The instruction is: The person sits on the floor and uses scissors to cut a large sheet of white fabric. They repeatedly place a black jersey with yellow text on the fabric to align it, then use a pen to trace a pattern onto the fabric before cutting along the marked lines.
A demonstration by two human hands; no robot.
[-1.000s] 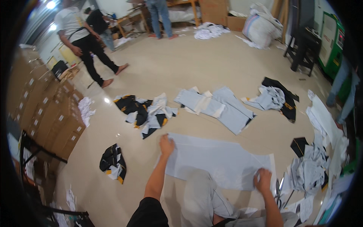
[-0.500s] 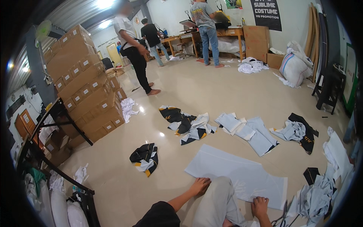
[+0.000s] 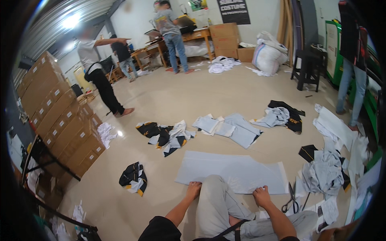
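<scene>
A pale grey cut fabric panel (image 3: 229, 166) lies on the floor in front of my bent legs in light grey trousers. My left hand (image 3: 194, 188) holds its near edge, fingers curled, just left of my knee. My right hand (image 3: 260, 193) grips that edge farther right, its fingers bent against the cloth. Black-handled scissors (image 3: 292, 203) lie beside the panel's right end. Folded pale pieces (image 3: 241, 132) sit just beyond the panel.
Black, yellow and pale cloth piles (image 3: 132, 176) surround me, with a larger heap (image 3: 321, 168) at right. Stacked cartons (image 3: 56, 112) stand left beside a black metal frame. Several people stand around; one (image 3: 102, 84) stretches an arm out. A black stool (image 3: 305, 68) stands back right.
My left hand has moved from the panel's upper-left corner down to its near edge. The standing person at left has raised an arm. The camera's view has shifted.
</scene>
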